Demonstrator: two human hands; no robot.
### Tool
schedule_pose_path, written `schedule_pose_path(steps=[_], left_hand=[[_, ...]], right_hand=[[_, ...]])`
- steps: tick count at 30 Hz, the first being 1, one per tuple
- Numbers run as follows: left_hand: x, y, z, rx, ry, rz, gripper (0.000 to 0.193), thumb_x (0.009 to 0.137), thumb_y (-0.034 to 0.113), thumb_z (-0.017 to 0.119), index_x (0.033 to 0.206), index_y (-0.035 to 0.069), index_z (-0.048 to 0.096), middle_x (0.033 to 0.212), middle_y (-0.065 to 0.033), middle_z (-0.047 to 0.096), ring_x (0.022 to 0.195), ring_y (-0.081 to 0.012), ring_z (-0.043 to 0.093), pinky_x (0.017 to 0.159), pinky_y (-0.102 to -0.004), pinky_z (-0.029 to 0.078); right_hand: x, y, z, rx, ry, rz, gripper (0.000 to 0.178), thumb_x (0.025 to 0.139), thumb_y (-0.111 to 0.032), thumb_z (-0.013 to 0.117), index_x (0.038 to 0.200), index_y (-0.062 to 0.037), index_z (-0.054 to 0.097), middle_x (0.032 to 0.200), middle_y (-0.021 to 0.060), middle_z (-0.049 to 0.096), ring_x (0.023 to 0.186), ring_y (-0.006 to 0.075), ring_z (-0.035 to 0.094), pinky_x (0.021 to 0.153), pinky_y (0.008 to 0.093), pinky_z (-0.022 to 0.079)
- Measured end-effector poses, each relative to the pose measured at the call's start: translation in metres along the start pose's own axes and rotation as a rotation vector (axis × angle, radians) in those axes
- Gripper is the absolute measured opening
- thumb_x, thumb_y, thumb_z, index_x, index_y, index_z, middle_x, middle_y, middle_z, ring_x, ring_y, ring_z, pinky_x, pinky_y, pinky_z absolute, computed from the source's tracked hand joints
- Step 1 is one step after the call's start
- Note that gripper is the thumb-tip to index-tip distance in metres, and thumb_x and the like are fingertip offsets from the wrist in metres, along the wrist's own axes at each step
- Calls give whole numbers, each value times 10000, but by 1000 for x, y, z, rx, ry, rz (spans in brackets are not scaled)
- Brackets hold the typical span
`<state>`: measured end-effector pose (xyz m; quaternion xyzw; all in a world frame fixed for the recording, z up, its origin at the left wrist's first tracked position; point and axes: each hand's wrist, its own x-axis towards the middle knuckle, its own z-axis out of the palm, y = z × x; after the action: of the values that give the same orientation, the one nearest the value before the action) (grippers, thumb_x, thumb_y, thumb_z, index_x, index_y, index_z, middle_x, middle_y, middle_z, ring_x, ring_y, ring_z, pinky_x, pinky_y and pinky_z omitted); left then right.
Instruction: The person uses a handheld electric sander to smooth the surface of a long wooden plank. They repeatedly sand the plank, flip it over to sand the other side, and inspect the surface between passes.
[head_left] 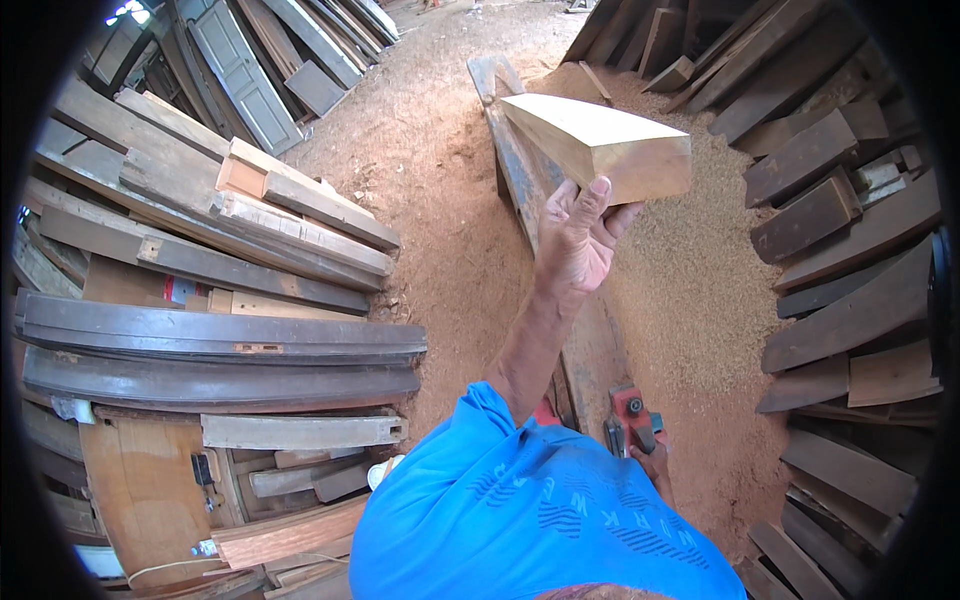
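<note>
Wood block: chunky pale-yellow wooden block with a pointed, tapering top face (pixel 600 145), held up in the air ahead of the chest, no lettering that I could spot on the sides that showed
Left hand: the bare left hand (pixel 578 240) was grasping that block by its near end, thumb up against the face, palm turned to the camera, arm stretched out
Right hand: the right hand (pixel 655 465) was down low beside the tool, half tucked behind it and the shirt, so honestly can't tell how tight the grip was
Power tool: red-and-black handheld power tool with a teal bit (pixel 628 415) sat down at the near part of the bench, any label on it too small to read
Bench: long narrow worn wooden plank bench (pixel 597 345), running away from the body
Shirt: bright blue short-sleeved shirt (pixel 430 530) with pale-blue block letters and dark slanted stripes across the chest, partly bent by folds
Ground: reddish-brown dirt floor (pixel 450 220), with a big spread of tan wood shavings (pixel 700 310) right of the bench
Left pile: stacked long dark-grey timber beams (pixel 220 330)
Right pile: stacked brown boards (pixel 850 310)
</note>
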<state>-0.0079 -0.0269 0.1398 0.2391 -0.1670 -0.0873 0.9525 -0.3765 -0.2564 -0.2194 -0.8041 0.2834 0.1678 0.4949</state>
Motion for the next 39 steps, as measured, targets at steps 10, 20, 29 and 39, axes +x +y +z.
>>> schedule_pose_path(steps=[10,20,29,39], left_hand=[[1,1,-1,-8,-19,-23,471,1001,237,697,1322,-44,498,1289,-185,631,1191,-275,667,1008,-413,608],[-33,-8,-28,65,20,136,847,964,607,605,1561,64,346,1501,-184,517,1327,-393,568,1175,-650,368],[-59,-12,-27,-327,159,48,838,966,726,466,1569,158,337,1519,-149,452,1368,-392,494,1109,-720,394],[-5,28,-10,-297,204,-16,657,950,514,568,1444,110,411,1258,-182,524,1186,-315,538,934,-563,483]], right_hand=[[9,25,5,66,-14,19,516,788,-257,807,1197,37,696,1102,220,752,1061,338,727,905,429,558],[5,2,-5,-18,-91,-52,484,797,-258,812,1181,16,705,1064,186,756,1004,314,730,877,413,556],[12,13,2,-42,-45,25,443,784,-255,808,1125,12,721,1009,188,759,959,302,737,845,410,559],[9,10,-5,-4,-107,42,443,781,-239,838,1113,32,726,1001,176,759,957,275,739,844,402,565]])
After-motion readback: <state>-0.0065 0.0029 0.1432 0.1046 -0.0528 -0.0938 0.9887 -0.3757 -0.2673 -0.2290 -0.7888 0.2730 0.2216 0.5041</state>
